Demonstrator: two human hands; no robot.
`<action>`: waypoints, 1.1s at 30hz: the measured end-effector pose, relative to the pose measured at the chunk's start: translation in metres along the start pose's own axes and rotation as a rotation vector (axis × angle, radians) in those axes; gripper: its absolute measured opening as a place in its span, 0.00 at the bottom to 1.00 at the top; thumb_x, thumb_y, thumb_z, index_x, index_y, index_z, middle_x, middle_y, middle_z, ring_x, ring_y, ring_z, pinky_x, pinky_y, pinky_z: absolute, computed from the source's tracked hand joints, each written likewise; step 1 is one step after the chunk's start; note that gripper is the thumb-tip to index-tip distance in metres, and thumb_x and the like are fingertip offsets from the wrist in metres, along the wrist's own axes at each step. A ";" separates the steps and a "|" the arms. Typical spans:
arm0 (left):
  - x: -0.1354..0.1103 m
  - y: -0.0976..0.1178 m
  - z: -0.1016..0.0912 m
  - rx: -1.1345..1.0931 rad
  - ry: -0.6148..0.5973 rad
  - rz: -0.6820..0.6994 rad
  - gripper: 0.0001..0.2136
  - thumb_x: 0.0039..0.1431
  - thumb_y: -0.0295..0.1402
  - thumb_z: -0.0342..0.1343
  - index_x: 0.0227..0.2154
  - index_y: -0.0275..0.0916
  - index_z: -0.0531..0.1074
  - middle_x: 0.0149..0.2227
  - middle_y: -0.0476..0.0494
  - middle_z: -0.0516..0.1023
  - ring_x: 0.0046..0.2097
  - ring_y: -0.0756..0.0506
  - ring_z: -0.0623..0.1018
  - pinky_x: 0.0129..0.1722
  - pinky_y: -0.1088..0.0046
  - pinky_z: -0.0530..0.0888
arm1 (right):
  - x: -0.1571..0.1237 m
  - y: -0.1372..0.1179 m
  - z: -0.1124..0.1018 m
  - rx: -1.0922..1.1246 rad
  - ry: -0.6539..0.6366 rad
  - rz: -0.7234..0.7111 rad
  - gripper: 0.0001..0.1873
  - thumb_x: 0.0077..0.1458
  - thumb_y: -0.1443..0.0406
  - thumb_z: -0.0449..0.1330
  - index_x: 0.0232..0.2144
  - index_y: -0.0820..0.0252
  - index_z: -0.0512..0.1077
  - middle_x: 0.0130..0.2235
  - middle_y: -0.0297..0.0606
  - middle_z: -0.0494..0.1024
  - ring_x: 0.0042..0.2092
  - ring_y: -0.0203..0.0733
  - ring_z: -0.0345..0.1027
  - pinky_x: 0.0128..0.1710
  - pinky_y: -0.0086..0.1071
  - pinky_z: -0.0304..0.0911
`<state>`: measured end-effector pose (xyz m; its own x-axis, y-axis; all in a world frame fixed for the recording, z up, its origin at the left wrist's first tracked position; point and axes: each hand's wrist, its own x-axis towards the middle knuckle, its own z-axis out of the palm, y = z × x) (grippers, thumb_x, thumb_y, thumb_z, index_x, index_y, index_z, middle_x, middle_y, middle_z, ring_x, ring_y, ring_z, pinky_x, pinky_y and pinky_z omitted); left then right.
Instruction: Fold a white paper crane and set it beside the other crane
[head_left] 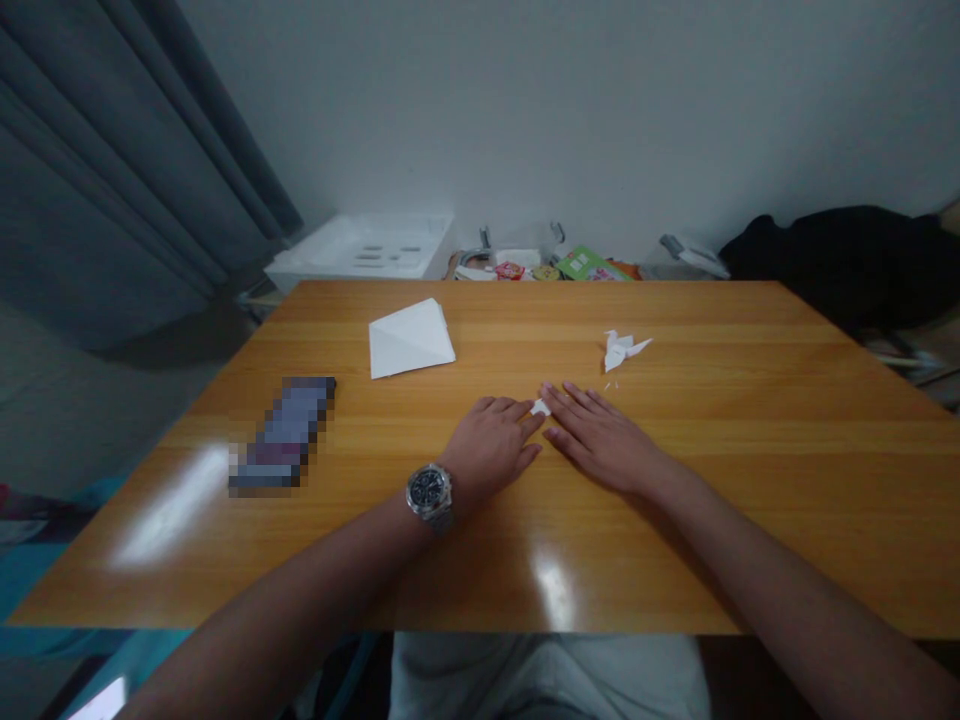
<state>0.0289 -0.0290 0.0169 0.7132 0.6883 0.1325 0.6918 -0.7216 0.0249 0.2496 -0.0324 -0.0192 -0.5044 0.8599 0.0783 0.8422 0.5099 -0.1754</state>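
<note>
Both of my hands rest palm-down on the wooden table (750,450), fingertips meeting at a tiny white paper piece (540,407). My left hand (491,445), with a metal wristwatch (430,492) on the wrist, has its fingers loosely curled toward the paper piece. My right hand (600,435) lies flat with fingers stretched out, touching the same piece. A small folded paper crane (621,348) stands beyond my right hand. A folded white paper sheet (409,339) lies further left, beyond my left hand.
A pixelated dark rectangular object (283,436) lies at the table's left. Behind the table are a white tray-like box (367,245), small colourful packets (559,266) and a black bag (840,255). A grey curtain (112,170) hangs at the left.
</note>
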 end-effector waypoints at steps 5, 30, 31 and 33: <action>0.001 0.000 0.002 -0.030 0.024 -0.001 0.18 0.69 0.40 0.50 0.57 0.38 0.70 0.58 0.40 0.74 0.55 0.39 0.74 0.55 0.59 0.67 | 0.000 -0.001 0.000 0.026 0.032 0.008 0.32 0.70 0.52 0.43 0.72 0.51 0.48 0.71 0.37 0.52 0.72 0.53 0.44 0.69 0.55 0.46; 0.013 -0.022 0.019 -0.341 0.165 -0.076 0.07 0.68 0.35 0.54 0.44 0.40 0.73 0.46 0.44 0.79 0.47 0.43 0.76 0.48 0.65 0.72 | 0.018 0.013 0.001 0.291 0.323 -0.200 0.07 0.63 0.67 0.60 0.41 0.55 0.79 0.47 0.42 0.82 0.49 0.48 0.75 0.50 0.45 0.70; 0.013 -0.023 0.019 -0.351 0.163 -0.074 0.07 0.68 0.35 0.53 0.44 0.40 0.73 0.46 0.44 0.79 0.47 0.43 0.76 0.49 0.65 0.72 | 0.018 0.013 0.002 0.301 0.324 -0.200 0.07 0.63 0.67 0.60 0.41 0.55 0.79 0.47 0.42 0.82 0.49 0.48 0.75 0.50 0.45 0.70; 0.014 -0.024 0.019 -0.354 0.150 -0.068 0.07 0.68 0.35 0.54 0.42 0.39 0.73 0.44 0.44 0.79 0.46 0.43 0.76 0.48 0.66 0.72 | 0.018 0.013 0.002 0.322 0.331 -0.200 0.07 0.64 0.67 0.60 0.40 0.55 0.79 0.47 0.42 0.82 0.48 0.47 0.75 0.49 0.44 0.70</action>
<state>0.0243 -0.0010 -0.0005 0.6245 0.7360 0.2615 0.6364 -0.6735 0.3759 0.2512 -0.0100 -0.0220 -0.5183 0.7340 0.4388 0.6076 0.6772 -0.4151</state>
